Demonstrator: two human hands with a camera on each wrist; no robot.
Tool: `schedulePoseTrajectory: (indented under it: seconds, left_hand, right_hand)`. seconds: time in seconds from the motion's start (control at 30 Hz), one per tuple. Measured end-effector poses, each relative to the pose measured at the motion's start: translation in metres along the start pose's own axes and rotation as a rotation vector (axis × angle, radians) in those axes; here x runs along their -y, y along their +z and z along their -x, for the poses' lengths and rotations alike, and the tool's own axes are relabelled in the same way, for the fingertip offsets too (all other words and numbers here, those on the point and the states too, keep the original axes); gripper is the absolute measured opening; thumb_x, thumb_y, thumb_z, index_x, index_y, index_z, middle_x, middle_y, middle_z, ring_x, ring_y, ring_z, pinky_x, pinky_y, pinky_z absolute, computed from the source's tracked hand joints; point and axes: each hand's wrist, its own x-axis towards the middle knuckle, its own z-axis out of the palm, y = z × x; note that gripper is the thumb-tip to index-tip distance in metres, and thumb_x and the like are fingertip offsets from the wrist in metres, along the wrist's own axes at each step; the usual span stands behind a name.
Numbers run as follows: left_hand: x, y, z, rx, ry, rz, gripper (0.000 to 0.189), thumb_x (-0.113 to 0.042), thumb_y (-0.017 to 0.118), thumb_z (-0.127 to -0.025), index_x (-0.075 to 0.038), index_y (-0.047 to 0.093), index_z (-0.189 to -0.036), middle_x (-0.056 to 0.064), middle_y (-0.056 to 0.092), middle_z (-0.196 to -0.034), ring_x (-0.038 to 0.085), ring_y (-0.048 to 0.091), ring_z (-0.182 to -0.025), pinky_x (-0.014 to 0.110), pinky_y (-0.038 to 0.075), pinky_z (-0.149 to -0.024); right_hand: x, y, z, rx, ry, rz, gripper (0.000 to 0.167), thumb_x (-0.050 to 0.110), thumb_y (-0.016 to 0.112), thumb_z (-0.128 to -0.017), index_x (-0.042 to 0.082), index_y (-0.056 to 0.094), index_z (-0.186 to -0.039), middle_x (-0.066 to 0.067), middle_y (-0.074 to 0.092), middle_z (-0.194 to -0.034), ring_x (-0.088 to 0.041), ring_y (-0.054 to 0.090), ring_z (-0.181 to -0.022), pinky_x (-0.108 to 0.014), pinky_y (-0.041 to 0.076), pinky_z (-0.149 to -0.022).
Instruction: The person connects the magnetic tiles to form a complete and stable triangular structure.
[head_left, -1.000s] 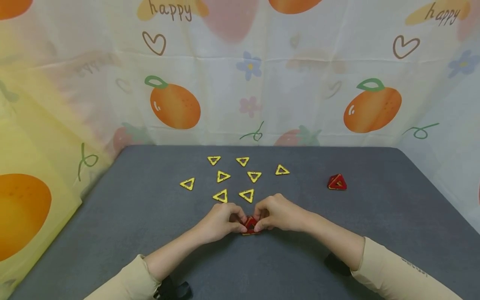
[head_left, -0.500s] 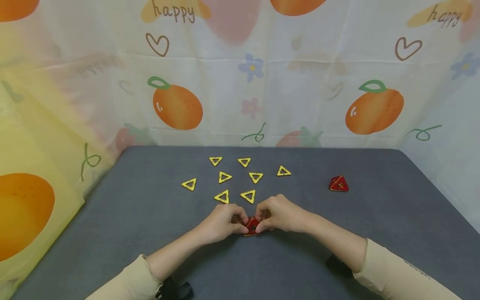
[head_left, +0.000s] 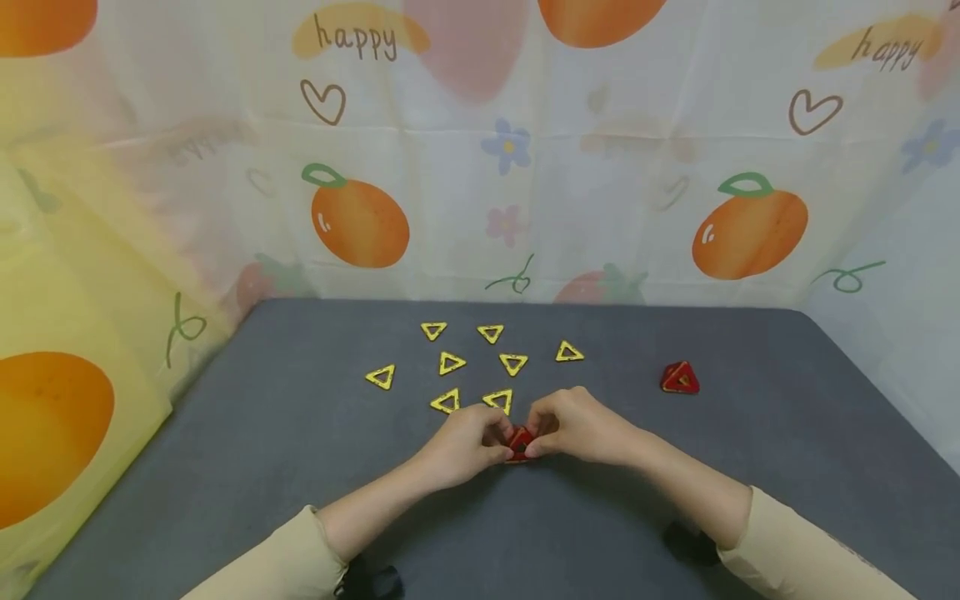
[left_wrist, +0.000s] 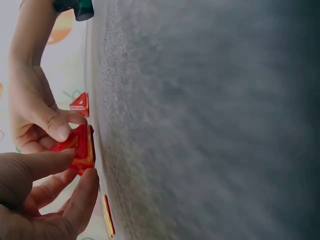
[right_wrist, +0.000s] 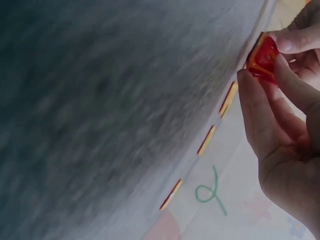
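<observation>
Red plastic, edged in yellow, is showing between the fingertips of both hands — a small red triangle piece [head_left: 519, 442] that is sitting low at the near middle of the grey table [head_left: 247, 467]. The left hand [head_left: 463, 446] is pinching it from the left with thumb and curled fingers, and the right hand [head_left: 576, 428] is pinching it from the right in the same way, so the piece is lying directly between the two grips, neither hand nearer than the other. In the left wrist view the piece [left_wrist: 80, 146] is standing up on edge against the table rather than lying flat; whether it is touching the surface I cannot tell. Yellow triangles [head_left: 480, 364] are lying flat just beyond the knuckles, the nearest one [head_left: 498, 400] almost touching the fingers, and a second red pyramid [head_left: 679, 377] is sitting well apart to the right. On the fruit-printed backdrop [head_left: 525, 167] the word "happy" [head_left: 356, 38] is reading clearly — and again at the upper right.
</observation>
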Motion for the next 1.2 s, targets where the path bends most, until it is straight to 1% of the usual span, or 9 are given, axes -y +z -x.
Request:
schedulePoseTrajectory:
  seconds: [0.2,0.33,0.43,0.53,0.63,0.83,0.93,1.07,1.2]
  left_hand:
    - [-0.012,0.012,-0.015,-0.033,-0.050,0.060,0.013,-0.004,0.070,-0.087,-0.001,0.070,-0.100,0.012,0.071,-0.097,0.017,0.068,-0.082,0.022,0.052,-0.065]
    - [-0.022,0.023,-0.026,-0.040,-0.084,0.112,0.021,-0.004,0.068,-0.089,0.002,0.070,-0.108,0.016,0.071,-0.105,0.023,0.071,-0.092,0.030,0.058,-0.075]
    - [-0.031,0.032,-0.035,-0.044,-0.102,0.158,0.027,-0.005,0.066,-0.090,0.003,0.068,-0.115,0.017,0.071,-0.112,0.025,0.071,-0.099,0.034,0.059,-0.080]
    - [-0.040,0.043,-0.045,-0.041,-0.124,0.195,0.031,-0.007,0.066,-0.090,0.002,0.066,-0.120,0.015,0.071,-0.118,0.022,0.071,-0.103,0.031,0.058,-0.082]
    - [-0.050,0.054,-0.055,-0.036,-0.132,0.204,0.032,-0.009,0.066,-0.090,0.001,0.066,-0.121,0.013,0.072,-0.120,0.018,0.071,-0.106,0.026,0.058,-0.084]
    - [-0.072,0.074,-0.069,0.008,-0.130,0.184,0.039,-0.011,0.068,-0.089,-0.005,0.065,-0.128,0.008,0.069,-0.127,0.016,0.069,-0.110,0.021,0.055,-0.086]
    - [-0.084,0.083,-0.074,0.047,-0.132,0.136,0.046,-0.014,0.069,-0.088,-0.012,0.062,-0.134,0.001,0.064,-0.134,0.011,0.065,-0.115,0.019,0.052,-0.088]
    - [-0.100,0.097,-0.084,0.102,-0.137,0.110,0.055,-0.017,0.070,-0.086,-0.019,0.057,-0.140,-0.007,0.060,-0.140,0.006,0.058,-0.124,0.019,0.049,-0.093]
    - [-0.109,0.109,-0.094,0.160,-0.131,0.105,0.060,-0.018,0.070,-0.086,-0.022,0.053,-0.143,-0.010,0.057,-0.142,0.000,0.056,-0.123,0.016,0.048,-0.092]
  right_hand:
    - [-0.012,-0.011,0.010,-0.046,0.072,0.001,0.012,0.023,0.078,-0.084,0.016,0.070,-0.082,0.006,0.073,-0.077,-0.001,0.064,-0.069,-0.020,0.050,-0.061]
    - [-0.022,-0.019,0.019,-0.081,0.121,0.013,0.011,0.024,0.078,-0.085,0.017,0.069,-0.082,0.007,0.073,-0.076,-0.003,0.061,-0.067,-0.021,0.049,-0.059]
    - [-0.031,-0.027,0.028,-0.117,0.143,0.035,0.010,0.024,0.078,-0.085,0.018,0.070,-0.082,0.008,0.072,-0.076,-0.003,0.060,-0.066,-0.022,0.048,-0.059]
    - [-0.042,-0.037,0.040,-0.151,0.158,0.071,0.009,0.023,0.078,-0.084,0.020,0.070,-0.083,0.009,0.072,-0.077,-0.002,0.060,-0.066,-0.021,0.049,-0.059]
    - [-0.052,-0.049,0.053,-0.177,0.161,0.104,0.010,0.023,0.079,-0.083,0.020,0.070,-0.083,0.009,0.072,-0.077,0.000,0.060,-0.066,-0.021,0.048,-0.059]
    - [-0.068,-0.068,0.080,-0.195,0.241,0.163,0.011,0.028,0.080,-0.082,0.023,0.070,-0.085,0.009,0.071,-0.078,0.000,0.057,-0.064,-0.022,0.047,-0.058]
    - [-0.075,-0.076,0.094,-0.195,0.300,0.184,0.014,0.032,0.079,-0.083,0.022,0.070,-0.087,0.008,0.071,-0.082,0.001,0.056,-0.064,-0.022,0.045,-0.057]
    - [-0.085,-0.084,0.112,-0.193,0.337,0.195,0.019,0.035,0.078,-0.084,0.019,0.070,-0.090,0.007,0.073,-0.087,0.003,0.057,-0.067,-0.022,0.045,-0.058]
    - [-0.097,-0.091,0.126,-0.189,0.368,0.202,0.017,0.036,0.077,-0.084,0.022,0.070,-0.090,0.009,0.074,-0.087,0.007,0.059,-0.072,-0.021,0.046,-0.061]
